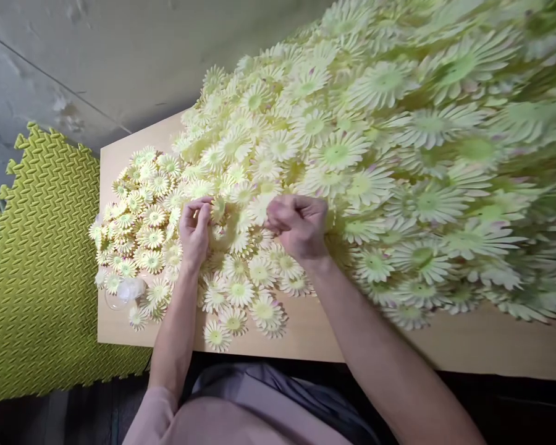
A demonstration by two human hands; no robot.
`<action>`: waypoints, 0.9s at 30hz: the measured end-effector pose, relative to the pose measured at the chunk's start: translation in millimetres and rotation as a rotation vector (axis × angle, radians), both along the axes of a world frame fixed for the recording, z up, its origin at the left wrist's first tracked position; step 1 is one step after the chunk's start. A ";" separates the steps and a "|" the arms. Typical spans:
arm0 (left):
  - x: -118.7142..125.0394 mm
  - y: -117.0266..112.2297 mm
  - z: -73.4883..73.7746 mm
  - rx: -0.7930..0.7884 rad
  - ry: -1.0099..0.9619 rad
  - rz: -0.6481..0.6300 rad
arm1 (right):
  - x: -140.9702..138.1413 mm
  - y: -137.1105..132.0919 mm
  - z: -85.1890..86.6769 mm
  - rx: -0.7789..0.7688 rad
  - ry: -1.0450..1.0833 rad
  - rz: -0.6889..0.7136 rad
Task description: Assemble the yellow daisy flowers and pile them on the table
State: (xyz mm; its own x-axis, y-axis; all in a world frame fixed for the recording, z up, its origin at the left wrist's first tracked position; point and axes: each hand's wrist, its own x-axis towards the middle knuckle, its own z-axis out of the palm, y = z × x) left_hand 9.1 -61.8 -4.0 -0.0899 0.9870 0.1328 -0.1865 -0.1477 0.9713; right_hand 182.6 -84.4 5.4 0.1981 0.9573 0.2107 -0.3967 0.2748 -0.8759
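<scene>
Pale yellow-green artificial flower heads, daisy-like with pale green centres, lie in a deep heap around both hands. My left hand [195,230] is closed in a pinch, thumb against forefinger, with a flower head [218,210] at its fingertips. To the right, my right hand [302,225] is curled almost into a fist. A paler flower head [260,209] shows at its thumb and finger, partly covered by them. The hands are a short way apart, low over the pile.
The heap [338,151] rises to the right and back along a light wooden table [296,327]. A small clear container with something whitish [130,288] stands near the left front edge. Yellow-green foam mats [46,259] lean at the left; a grey wall [134,49] is behind.
</scene>
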 end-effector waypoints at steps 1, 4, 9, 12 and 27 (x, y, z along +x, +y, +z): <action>0.7 -1.4 1.2 0.056 0.070 -0.027 | -3.3 -1.8 -0.3 0.023 -0.091 0.040; 3.1 -5.1 4.8 0.200 0.236 -0.104 | -13.9 -5.4 -2.3 -0.014 -0.262 0.118; 6.4 -7.1 8.1 0.266 0.306 -0.152 | -19.0 -6.5 -5.6 -0.085 -0.270 0.119; 7.9 -8.2 9.4 0.195 0.222 -0.131 | -16.6 -6.6 -6.3 -0.053 -0.252 0.141; 6.6 -6.0 7.9 0.053 0.046 -0.046 | -14.4 -2.7 -9.9 0.079 -0.388 -0.214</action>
